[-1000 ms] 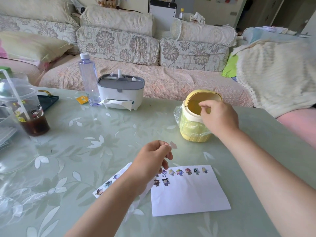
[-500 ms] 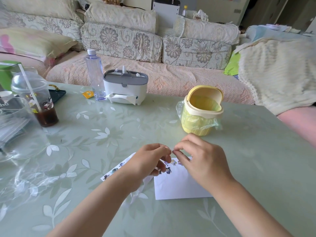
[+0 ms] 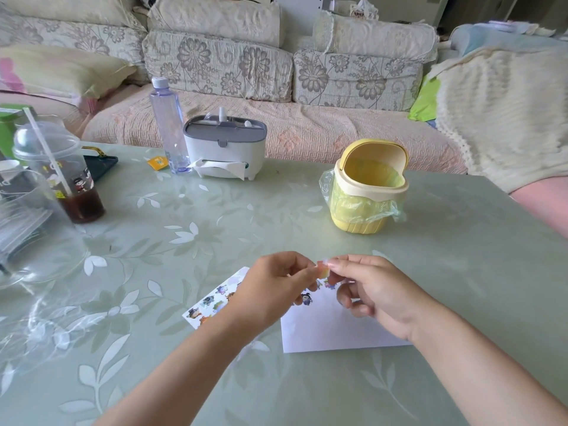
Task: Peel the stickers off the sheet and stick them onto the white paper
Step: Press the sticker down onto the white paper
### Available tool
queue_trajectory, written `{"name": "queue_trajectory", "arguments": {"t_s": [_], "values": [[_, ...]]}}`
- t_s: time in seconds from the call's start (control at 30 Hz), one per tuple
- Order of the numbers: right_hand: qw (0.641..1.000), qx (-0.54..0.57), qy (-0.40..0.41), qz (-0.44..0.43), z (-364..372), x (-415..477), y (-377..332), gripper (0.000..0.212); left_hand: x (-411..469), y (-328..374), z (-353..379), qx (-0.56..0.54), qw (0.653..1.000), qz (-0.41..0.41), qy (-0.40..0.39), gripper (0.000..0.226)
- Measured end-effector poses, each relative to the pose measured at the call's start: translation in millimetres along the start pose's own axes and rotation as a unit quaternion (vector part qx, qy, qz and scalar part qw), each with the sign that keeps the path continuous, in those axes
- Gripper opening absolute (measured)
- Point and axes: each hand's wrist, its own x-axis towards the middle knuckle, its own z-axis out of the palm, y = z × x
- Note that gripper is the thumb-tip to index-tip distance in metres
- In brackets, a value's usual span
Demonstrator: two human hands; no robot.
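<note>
Pale green leaf-print table, floral sofa behind the yellow bin; left of the bin: cartoon-print drink cup, lettering unreadable, clear bottle, tissue box. In front of the bin lie sticker sheet and white paper, flat; over them left hand and right hand both pinch one small sticker.
</note>
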Motion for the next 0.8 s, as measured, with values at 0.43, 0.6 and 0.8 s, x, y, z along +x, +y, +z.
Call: {"name": "queue_trajectory", "arguments": {"t_s": [0.43,0.6,0.8], "values": [[0.982,-0.155,0.094,-0.056,-8.2,0.1,9.6,0.015,2.2,-13.1,12.9,0.037,0.999,-0.016,0.003,0.025],[0.974,-0.170,0.071,-0.134,-15.4,-6.6,2.4,0.011,0.2,-9.4,10.9,0.019,0.999,-0.022,-0.024,0.022],[0.967,-0.207,0.047,-0.143,-16.8,-7.5,2.1,0.011,-3.1,-5.5,12.3,0.018,0.999,-0.003,-0.049,0.022]]}}
